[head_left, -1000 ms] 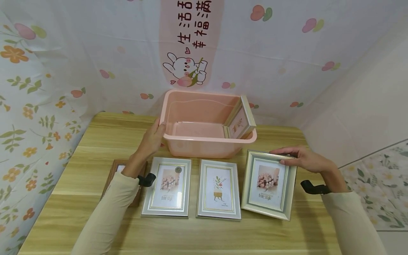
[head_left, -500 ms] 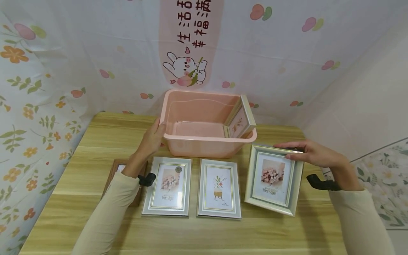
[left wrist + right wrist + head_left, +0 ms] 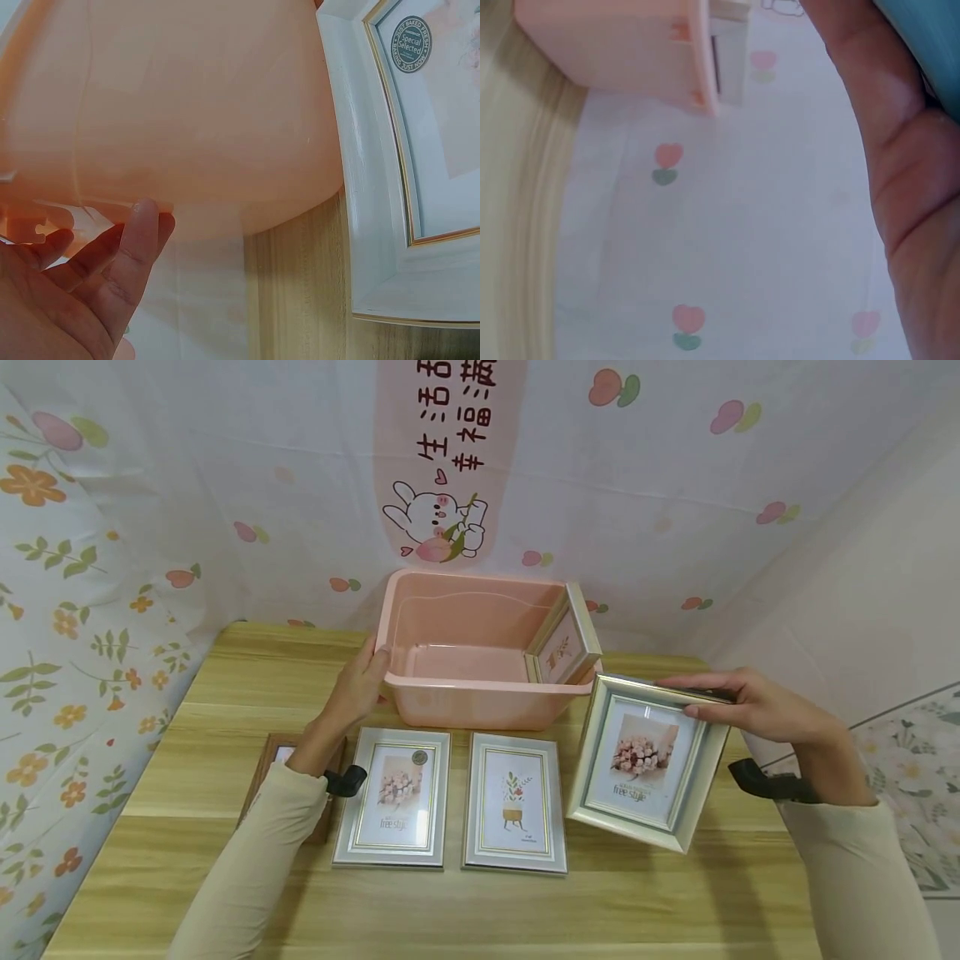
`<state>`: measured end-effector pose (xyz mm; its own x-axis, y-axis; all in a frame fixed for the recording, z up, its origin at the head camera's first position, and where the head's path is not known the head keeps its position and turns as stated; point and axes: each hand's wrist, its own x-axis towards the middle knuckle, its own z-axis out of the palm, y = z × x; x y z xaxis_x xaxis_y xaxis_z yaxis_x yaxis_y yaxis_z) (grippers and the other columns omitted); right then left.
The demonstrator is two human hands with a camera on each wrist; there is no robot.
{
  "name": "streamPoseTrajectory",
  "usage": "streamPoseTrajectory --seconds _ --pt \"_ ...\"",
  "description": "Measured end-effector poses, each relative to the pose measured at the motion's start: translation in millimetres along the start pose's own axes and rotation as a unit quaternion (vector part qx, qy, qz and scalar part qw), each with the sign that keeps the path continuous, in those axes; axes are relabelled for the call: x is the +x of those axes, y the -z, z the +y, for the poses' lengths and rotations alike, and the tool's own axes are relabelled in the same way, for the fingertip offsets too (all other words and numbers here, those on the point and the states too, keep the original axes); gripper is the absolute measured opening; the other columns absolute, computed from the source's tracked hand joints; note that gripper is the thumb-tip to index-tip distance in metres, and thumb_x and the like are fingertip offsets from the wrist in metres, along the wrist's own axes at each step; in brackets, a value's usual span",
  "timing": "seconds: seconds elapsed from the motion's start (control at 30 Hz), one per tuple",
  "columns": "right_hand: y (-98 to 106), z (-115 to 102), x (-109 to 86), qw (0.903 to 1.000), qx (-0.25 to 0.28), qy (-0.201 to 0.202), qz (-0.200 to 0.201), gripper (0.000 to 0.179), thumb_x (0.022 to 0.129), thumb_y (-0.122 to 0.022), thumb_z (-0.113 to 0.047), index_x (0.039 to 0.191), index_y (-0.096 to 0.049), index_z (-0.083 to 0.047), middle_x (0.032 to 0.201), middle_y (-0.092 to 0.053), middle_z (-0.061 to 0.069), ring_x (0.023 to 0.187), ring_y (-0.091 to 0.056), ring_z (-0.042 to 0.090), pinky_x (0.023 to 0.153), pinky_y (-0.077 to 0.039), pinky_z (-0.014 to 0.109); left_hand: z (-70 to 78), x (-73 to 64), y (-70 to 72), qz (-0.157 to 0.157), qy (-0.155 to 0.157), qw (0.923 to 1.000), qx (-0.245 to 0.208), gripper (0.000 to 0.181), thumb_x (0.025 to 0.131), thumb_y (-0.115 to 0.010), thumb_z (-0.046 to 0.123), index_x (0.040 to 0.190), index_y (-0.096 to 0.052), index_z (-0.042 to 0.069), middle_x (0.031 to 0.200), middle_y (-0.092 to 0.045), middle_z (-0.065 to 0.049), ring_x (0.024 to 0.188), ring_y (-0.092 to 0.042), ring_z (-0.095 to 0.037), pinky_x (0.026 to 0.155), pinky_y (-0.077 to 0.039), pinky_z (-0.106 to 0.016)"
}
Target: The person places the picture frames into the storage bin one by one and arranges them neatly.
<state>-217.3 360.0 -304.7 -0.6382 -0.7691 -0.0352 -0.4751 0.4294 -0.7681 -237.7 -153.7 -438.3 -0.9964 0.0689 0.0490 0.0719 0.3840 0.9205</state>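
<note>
My right hand [image 3: 757, 706] grips the top edge of a pale gold picture frame [image 3: 671, 814] with a rose-bouquet print, holding it tilted above the table's right side. In the right wrist view only part of that hand [image 3: 915, 172] shows, against a bluish surface. At the left end of a pink plastic basin [image 3: 472, 703], my left hand [image 3: 360, 689] holds the rim, the thumb on top. The left wrist view has those fingers [image 3: 135, 255] against the basin's wall. Inside the basin, another picture frame [image 3: 587, 627] leans upright at the right end.
Two whitish picture frames [image 3: 360, 802] [image 3: 555, 802] lie flat before the basin. A brown wooden frame [image 3: 258, 772] lies partly hidden under my left forearm. Behind the wooden table [image 3: 450, 918] hangs a printed cloth [image 3: 300, 485].
My right hand has raised the rose-print frame and carried it slightly right and toward the basin, tilting it more. The left hand stays on the basin's rim.
</note>
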Motion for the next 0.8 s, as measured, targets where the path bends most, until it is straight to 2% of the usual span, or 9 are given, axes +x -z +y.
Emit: streamPoseTrajectory --seconds 0.3,0.53,0.7,0.8 --pt "1.9 -15.3 4.3 0.9955 -0.033 -0.020 0.087 0.046 0.093 -0.054 0.012 0.138 -0.055 0.001 0.112 -0.069 -0.010 0.077 -0.067 0.010 0.065 -0.055 0.022 -1.3 0.2 0.8 -0.001 -0.003 1.0000 0.000 0.057 0.105 -0.027 0.048 0.153 -0.030 0.018 0.130 -0.053 -0.022 0.103 -0.057 -0.038 0.068 -0.057 -0.057" --pt "2.3 -20.8 5.9 0.9862 -0.047 -0.041 0.154 0.046 0.094 -0.055 0.011 0.139 -0.054 0.001 0.110 -0.068 -0.010 0.077 -0.067 0.009 0.064 -0.055 0.020 -1.1 0.5 1.3 -0.003 -0.006 1.0000 0.001 0.058 0.105 -0.026 0.048 0.152 -0.031 0.015 0.131 -0.053 -0.021 0.105 -0.056 -0.038 0.068 -0.057 -0.057" --pt "3.0 -25.6 7.3 0.9795 -0.036 -0.069 0.186 0.048 0.095 -0.057 0.008 0.142 -0.053 -0.002 0.106 -0.069 -0.008 0.075 -0.068 0.010 0.062 -0.056 0.022 -0.8 0.2 1.6 -0.007 -0.014 0.9999 -0.001 0.056 0.106 -0.027 0.045 0.151 -0.033 0.013 0.128 -0.054 -0.022 0.100 -0.057 -0.037 0.067 -0.057 -0.056" --pt "4.6 -29.6 9.2 0.9777 -0.033 -0.069 0.196 0.048 0.094 -0.057 0.008 0.141 -0.053 -0.002 0.104 -0.070 -0.007 0.074 -0.068 0.011 0.061 -0.056 0.022 -0.7 0.0 1.6 -0.007 -0.017 0.9998 -0.003 0.056 0.106 -0.027 0.045 0.151 -0.033 0.012 0.128 -0.055 -0.021 0.099 -0.057 -0.036 0.066 -0.057 -0.057"
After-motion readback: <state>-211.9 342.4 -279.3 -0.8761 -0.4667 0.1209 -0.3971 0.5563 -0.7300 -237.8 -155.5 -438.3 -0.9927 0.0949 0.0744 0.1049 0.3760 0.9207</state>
